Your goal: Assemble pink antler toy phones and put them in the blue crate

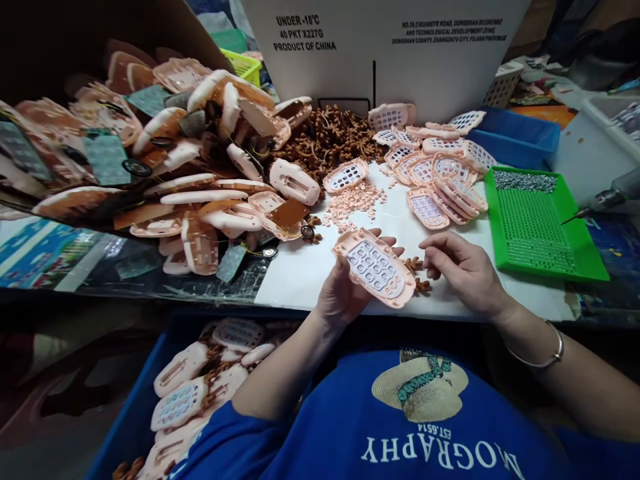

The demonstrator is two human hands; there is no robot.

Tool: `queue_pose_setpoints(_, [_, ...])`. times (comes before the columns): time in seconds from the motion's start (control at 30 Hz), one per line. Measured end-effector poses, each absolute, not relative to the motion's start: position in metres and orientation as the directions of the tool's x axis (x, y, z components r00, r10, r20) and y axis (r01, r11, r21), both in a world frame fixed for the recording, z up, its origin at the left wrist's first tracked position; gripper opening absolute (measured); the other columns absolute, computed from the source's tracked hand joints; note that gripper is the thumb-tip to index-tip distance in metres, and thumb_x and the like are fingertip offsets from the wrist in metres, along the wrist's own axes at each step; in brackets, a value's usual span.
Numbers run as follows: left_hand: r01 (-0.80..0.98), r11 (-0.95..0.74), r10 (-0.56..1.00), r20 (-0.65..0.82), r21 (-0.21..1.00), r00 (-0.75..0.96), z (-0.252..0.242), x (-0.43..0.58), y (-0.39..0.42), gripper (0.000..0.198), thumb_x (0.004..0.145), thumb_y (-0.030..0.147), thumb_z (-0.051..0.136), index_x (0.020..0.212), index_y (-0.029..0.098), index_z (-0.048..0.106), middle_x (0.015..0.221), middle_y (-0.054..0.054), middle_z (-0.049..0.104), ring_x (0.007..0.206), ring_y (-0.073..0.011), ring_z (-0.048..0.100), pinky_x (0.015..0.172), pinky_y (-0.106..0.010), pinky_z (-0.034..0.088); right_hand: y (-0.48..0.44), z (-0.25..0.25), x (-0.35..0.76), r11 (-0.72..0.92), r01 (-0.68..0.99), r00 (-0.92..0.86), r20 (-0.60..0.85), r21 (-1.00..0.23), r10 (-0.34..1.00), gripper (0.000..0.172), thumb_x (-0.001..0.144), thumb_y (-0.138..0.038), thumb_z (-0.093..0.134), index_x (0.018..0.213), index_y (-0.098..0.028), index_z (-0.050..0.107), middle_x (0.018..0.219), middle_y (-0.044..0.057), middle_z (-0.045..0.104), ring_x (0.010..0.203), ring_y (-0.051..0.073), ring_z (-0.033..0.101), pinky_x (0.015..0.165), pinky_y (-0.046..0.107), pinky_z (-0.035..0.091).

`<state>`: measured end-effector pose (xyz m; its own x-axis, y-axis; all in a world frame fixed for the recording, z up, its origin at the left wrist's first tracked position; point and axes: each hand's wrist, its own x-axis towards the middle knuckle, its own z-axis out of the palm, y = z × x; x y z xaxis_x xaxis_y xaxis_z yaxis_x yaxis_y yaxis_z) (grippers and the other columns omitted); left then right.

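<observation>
My left hand (339, 297) holds a pink plastic toy phone shell (379, 269), tilted, with its inner side and a pale button pad facing up. The thumb presses on its near left edge and the fingers reach beneath it. To the right, my right hand (463, 272) hovers with thumb and fingertips drawn together; whatever they may pinch is too small to make out. Brown curved pieces (423, 287) lie between the shell and my right hand. Just beyond the held shell is a scatter of small pink parts (354, 205), with another pink shell (346, 176) at its far edge.
Shells with circuit boards and wires (200, 193) spill from a carton on the left. Brown pieces (335, 137) are heaped behind, and padded shells (440, 167) are stacked right. A green tray (535, 227) holds screws beside an electric screwdriver (607, 199). A blue bin (135, 413) stands below.
</observation>
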<state>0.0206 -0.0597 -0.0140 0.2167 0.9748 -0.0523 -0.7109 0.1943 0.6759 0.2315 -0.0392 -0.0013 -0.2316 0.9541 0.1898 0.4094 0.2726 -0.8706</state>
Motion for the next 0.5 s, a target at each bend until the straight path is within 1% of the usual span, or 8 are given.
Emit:
queue_pose_setpoints(0.07, [-0.718, 0.171, 0.977, -0.022, 0.675, 0.212, -0.010, 0.020, -0.058, 0.074, 0.064, 0.064, 0.080, 0.119, 0.017, 0.066, 0.122, -0.014, 0.070, 0.131, -0.0396, 0.055, 0.112, -0.057, 0.042, -0.043, -0.001, 0.231, 0.348, 0.424, -0.257, 0.257, -0.836, 0.932, 0.020, 0.096, -0.036, 0.053, 0.100, -0.020, 0.064, 0.079, 0.001, 0.067, 0.067, 0.014, 0.064, 0.066, 0.029, 0.053])
queue_pose_setpoints(0.13, [-0.719, 0.135, 0.985, -0.013, 0.682, 0.172, -0.006, 0.016, -0.055, 0.071, 0.066, 0.065, 0.078, 0.117, 0.017, 0.067, 0.118, -0.014, 0.072, 0.126, -0.0385, 0.059, 0.110, -0.056, 0.044, -0.046, -0.004, 0.232, 0.475, 0.502, -0.320, 0.355, -0.723, 0.878, 0.020, 0.095, -0.036, 0.056, 0.104, -0.020, 0.064, 0.091, 0.005, 0.070, 0.082, 0.018, 0.067, 0.078, 0.035, 0.056])
queue_pose_setpoints(0.17, [-0.718, 0.113, 0.990, -0.013, 0.687, 0.143, -0.003, 0.013, -0.053, 0.070, 0.067, 0.066, 0.077, 0.117, 0.017, 0.067, 0.115, -0.013, 0.073, 0.123, -0.0377, 0.061, 0.109, -0.056, 0.045, -0.046, -0.008, 0.233, 0.535, 0.528, -0.383, 0.377, -0.659, 0.843, 0.027, 0.093, -0.039, 0.060, 0.112, -0.020, 0.062, 0.103, 0.008, 0.070, 0.094, 0.022, 0.067, 0.086, 0.039, 0.056])
queue_pose_setpoints(0.2, [-0.717, 0.090, 0.994, -0.014, 0.691, 0.112, -0.001, 0.009, -0.051, 0.070, 0.068, 0.066, 0.076, 0.117, 0.017, 0.067, 0.114, -0.012, 0.073, 0.121, -0.0368, 0.063, 0.108, -0.055, 0.046, -0.047, -0.013, 0.234, 0.587, 0.541, -0.460, 0.373, -0.602, 0.806, 0.040, 0.090, -0.043, 0.064, 0.123, -0.020, 0.058, 0.117, 0.012, 0.067, 0.108, 0.026, 0.064, 0.094, 0.044, 0.054])
queue_pose_setpoints(0.27, [-0.711, 0.044, 0.999, -0.010, 0.702, 0.051, 0.001, 0.001, -0.047, 0.070, 0.068, 0.067, 0.076, 0.117, 0.017, 0.067, 0.111, -0.011, 0.074, 0.119, -0.0354, 0.065, 0.107, -0.053, 0.048, -0.047, -0.024, 0.235, 0.669, 0.535, -0.608, 0.315, -0.515, 0.729, 0.074, 0.083, -0.051, 0.070, 0.144, -0.020, 0.041, 0.140, 0.018, 0.054, 0.131, 0.033, 0.051, 0.108, 0.054, 0.046])
queue_pose_setpoints(0.3, [-0.704, 0.027, 1.000, -0.010, 0.710, 0.028, 0.001, -0.003, -0.046, 0.071, 0.068, 0.067, 0.075, 0.118, 0.017, 0.067, 0.111, -0.011, 0.074, 0.119, -0.0349, 0.065, 0.108, -0.052, 0.048, -0.046, -0.029, 0.235, 0.692, 0.532, -0.654, 0.283, -0.488, 0.702, 0.084, 0.082, -0.053, 0.071, 0.150, -0.021, 0.033, 0.146, 0.019, 0.048, 0.138, 0.035, 0.044, 0.112, 0.057, 0.041])
queue_pose_setpoints(0.37, [-0.682, 0.007, 1.000, -0.017, 0.731, -0.008, 0.000, -0.010, -0.044, 0.071, 0.069, 0.068, 0.074, 0.117, 0.016, 0.067, 0.111, -0.012, 0.074, 0.121, -0.0342, 0.064, 0.108, -0.049, 0.048, -0.044, -0.036, 0.233, 0.711, 0.528, -0.689, 0.255, -0.464, 0.679, 0.083, 0.086, -0.048, 0.068, 0.153, -0.022, 0.026, 0.146, 0.018, 0.048, 0.138, 0.035, 0.044, 0.112, 0.059, 0.040])
queue_pose_setpoints(0.5, [-0.658, -0.007, 0.998, -0.038, 0.753, -0.054, -0.005, -0.018, -0.042, 0.067, 0.071, 0.068, 0.071, 0.115, 0.017, 0.068, 0.109, -0.012, 0.075, 0.120, -0.0326, 0.064, 0.107, -0.047, 0.049, -0.034, -0.028, 0.238, 0.708, 0.533, -0.694, 0.238, -0.464, 0.679, 0.080, 0.087, -0.040, 0.065, 0.154, -0.022, 0.025, 0.130, 0.016, 0.058, 0.118, 0.032, 0.058, 0.101, 0.054, 0.050])
